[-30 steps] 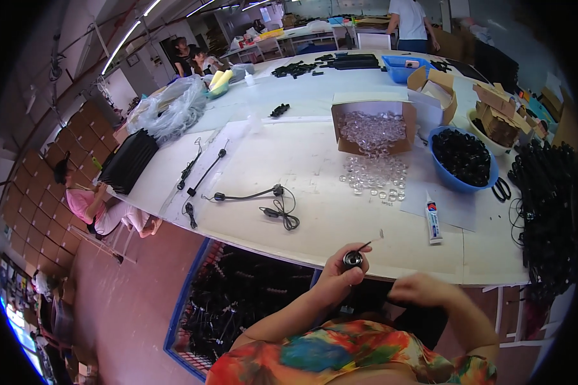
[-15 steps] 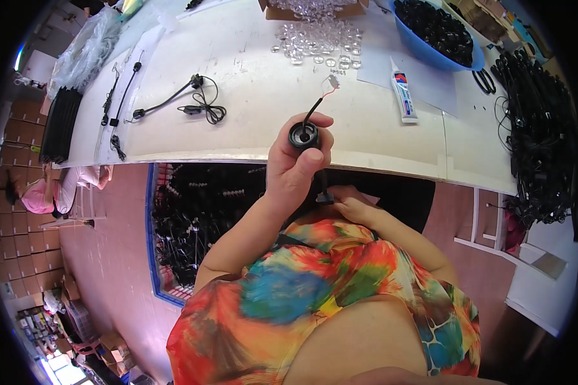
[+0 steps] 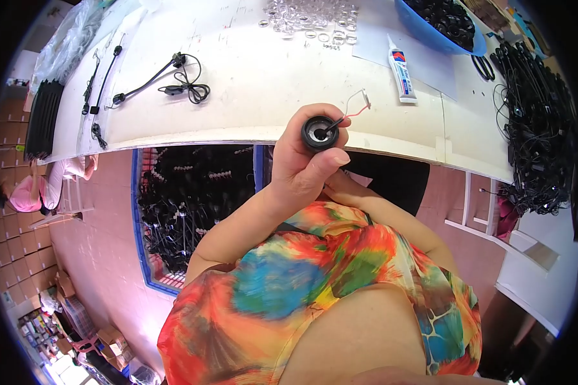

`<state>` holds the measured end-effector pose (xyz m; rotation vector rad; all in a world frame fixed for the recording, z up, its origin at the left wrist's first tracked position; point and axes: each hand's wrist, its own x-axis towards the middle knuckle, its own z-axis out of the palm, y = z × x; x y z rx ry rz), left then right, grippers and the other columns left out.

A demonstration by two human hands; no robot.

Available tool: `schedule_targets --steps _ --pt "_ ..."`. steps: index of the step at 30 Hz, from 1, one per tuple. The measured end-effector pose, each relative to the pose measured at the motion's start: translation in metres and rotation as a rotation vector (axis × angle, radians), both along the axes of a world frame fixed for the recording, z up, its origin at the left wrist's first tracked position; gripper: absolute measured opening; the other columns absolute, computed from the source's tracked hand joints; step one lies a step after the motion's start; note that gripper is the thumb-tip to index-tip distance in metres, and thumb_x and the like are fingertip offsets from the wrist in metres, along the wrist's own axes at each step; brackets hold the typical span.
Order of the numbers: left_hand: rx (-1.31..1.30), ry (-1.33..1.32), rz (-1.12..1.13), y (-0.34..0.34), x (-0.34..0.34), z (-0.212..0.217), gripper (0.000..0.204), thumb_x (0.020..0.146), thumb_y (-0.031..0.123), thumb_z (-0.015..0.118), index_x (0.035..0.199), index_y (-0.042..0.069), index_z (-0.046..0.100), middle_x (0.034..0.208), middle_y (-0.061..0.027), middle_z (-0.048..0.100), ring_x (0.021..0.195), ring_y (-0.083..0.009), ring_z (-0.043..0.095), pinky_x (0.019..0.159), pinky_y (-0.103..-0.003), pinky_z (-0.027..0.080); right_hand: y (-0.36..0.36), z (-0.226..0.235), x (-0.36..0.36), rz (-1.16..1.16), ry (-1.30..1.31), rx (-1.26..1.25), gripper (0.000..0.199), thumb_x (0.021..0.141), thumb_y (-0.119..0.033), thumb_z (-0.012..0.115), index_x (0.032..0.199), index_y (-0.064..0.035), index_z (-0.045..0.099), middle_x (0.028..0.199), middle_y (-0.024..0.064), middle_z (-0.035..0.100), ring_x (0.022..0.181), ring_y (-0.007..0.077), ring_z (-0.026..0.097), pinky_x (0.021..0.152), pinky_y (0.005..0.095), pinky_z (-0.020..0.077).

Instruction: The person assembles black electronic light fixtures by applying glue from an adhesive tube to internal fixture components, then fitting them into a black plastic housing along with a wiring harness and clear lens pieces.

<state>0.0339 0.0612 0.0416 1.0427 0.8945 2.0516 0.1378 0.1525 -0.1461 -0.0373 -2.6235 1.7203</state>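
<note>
My white worktable (image 3: 263, 83) curves across the top of my view — a black cable with a coiled lead (image 3: 167, 80) lies at my left, thinner black leads (image 3: 99, 70) beyond it. Clear little rings (image 3: 315, 19) are scattered at the far middle. To my right lie a white glue tube (image 3: 401, 67) on a paper sheet (image 3: 424, 58), a blue bowl of black parts (image 3: 440, 25) — and a heap of black cables (image 3: 533, 109).

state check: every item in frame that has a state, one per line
left hand: gripping the black ring
black ring: held up, open side to camera, red and white wires attached
right hand: low, mostly hidden behind the left
glue tube: lying flat, capped
blue bowl: filled with black parts
cable: loosely coiled on table
</note>
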Motion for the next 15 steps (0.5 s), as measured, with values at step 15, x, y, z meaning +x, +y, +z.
schedule_targets --steps 15 --pt "-0.022 0.066 -0.019 -0.007 -0.014 0.006 0.038 0.076 0.001 0.060 0.107 0.001 0.040 0.078 -0.0012 0.046 0.067 -0.0049 0.040 0.061 -0.016 0.035 0.000 0.026 -0.005 -0.043 -0.067 -0.089 0.018 0.080 -0.009 0.052 0.097 -0.0056 0.056 0.085 0.0147 0.057 0.081 0.0282 0.058 0.069 0.0327 0.0455"
